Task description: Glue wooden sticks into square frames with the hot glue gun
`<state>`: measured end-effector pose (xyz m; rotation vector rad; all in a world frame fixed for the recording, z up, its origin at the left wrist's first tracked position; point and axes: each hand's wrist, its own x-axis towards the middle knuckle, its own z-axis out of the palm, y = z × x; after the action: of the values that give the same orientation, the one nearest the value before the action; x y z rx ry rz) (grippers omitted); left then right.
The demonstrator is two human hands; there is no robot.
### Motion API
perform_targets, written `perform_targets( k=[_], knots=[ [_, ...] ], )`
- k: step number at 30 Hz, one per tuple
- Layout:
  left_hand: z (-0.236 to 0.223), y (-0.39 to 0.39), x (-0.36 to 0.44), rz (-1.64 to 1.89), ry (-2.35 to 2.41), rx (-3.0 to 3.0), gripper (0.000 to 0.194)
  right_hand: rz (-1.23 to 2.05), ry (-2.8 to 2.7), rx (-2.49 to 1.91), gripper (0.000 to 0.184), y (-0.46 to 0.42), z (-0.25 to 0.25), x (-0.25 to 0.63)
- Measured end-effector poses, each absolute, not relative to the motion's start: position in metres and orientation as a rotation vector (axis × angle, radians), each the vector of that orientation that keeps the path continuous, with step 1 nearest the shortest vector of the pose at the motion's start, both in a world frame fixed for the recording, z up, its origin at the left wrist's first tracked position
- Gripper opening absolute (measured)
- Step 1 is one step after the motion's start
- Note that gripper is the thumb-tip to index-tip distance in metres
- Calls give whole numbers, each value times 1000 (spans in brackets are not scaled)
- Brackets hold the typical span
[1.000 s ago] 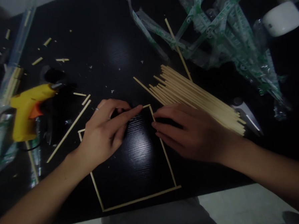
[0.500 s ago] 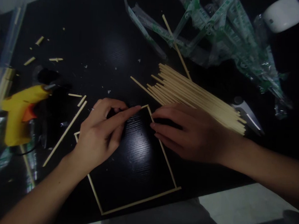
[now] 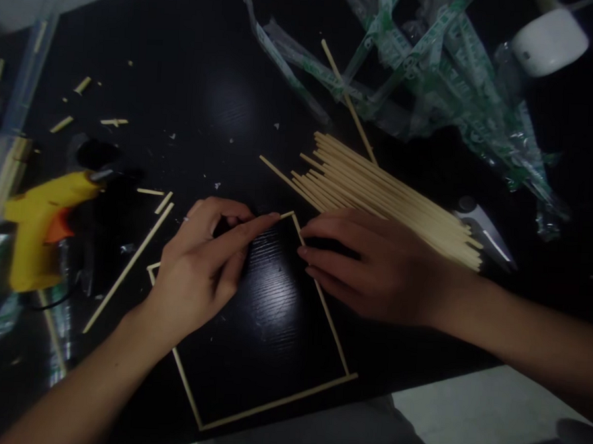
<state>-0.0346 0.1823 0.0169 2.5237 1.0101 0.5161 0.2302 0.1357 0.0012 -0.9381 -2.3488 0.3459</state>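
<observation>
A four-sided frame of thin wooden sticks [image 3: 279,402] lies flat on the dark table, close to its front edge. My left hand [image 3: 200,260] is closed over the frame's far stick, its index finger stretched along that stick toward the far right corner. Most of the far stick is hidden beneath this hand. Just past the same corner, my right hand [image 3: 368,269] pinches the right-hand stick between thumb and fingers. A pile of loose wooden sticks [image 3: 378,180] lies right behind my right hand. One separate stick [image 3: 127,269] rests left of my left hand.
At the left lies a yellow glue gun [image 3: 35,228] with an orange trigger. Short stick offcuts [image 3: 82,85] are scattered behind it. Crumpled plastic wrappers [image 3: 453,78] spread across the far right, beside a white case [image 3: 550,43]. Scissors [image 3: 489,232] lie by the pile's right end.
The view has shifted slightly. Both hands keep the same hold at the frame's far right corner, and nothing on the table has visibly moved.
</observation>
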Motion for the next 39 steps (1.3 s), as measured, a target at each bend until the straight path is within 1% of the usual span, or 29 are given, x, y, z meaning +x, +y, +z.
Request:
perform_targets(
  k=[8, 23, 34, 39],
  knots=[
    [18, 182, -33, 524, 1003, 2533, 43, 322, -2357, -950, 14, 136, 2, 230],
    [17, 182, -33, 518, 1016, 2518, 44, 361, -2354, -932, 18, 136, 1, 231],
    [18, 180, -34, 545, 1038, 2467, 47, 358, -2373, -933, 16, 137, 4, 231],
    [17, 180, -33, 563, 1037, 2469, 45, 343, -2367, -913, 16, 137, 3, 230]
  ],
)
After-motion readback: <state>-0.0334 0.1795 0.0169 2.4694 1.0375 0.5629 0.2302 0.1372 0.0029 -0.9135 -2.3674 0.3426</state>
